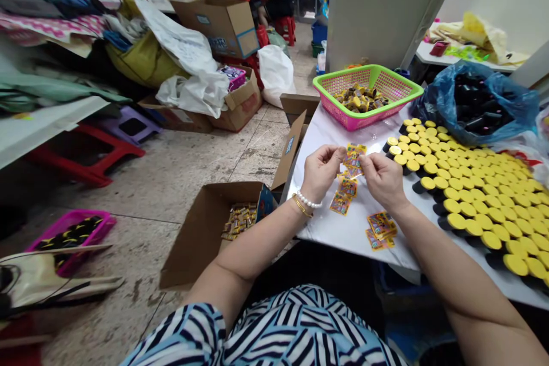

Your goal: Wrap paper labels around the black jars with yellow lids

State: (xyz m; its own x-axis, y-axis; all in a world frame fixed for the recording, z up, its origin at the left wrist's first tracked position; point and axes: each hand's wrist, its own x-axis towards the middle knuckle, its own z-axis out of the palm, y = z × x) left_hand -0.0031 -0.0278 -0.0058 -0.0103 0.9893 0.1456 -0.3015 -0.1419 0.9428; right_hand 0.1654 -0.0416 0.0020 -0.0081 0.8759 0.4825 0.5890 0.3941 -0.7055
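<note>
Between my two hands I hold a strip of small yellow printed stickers over the near edge of the table. My left hand pinches its left side, and a bead bracelet and a gold bangle circle that wrist. On the right side, my right hand grips the strip with thumb and finger. More of the same printed pieces hang or lie just below; I cannot tell whether they are joined to the strip. A small pile of the stickers rests on the table below my right hand.
Rows of black cylinders with yellow tops cover the table's right side. Behind stand a green-and-pink basket of small pieces and a blue plastic bag of black items. An open cardboard box sits on the floor at left; people work farther back.
</note>
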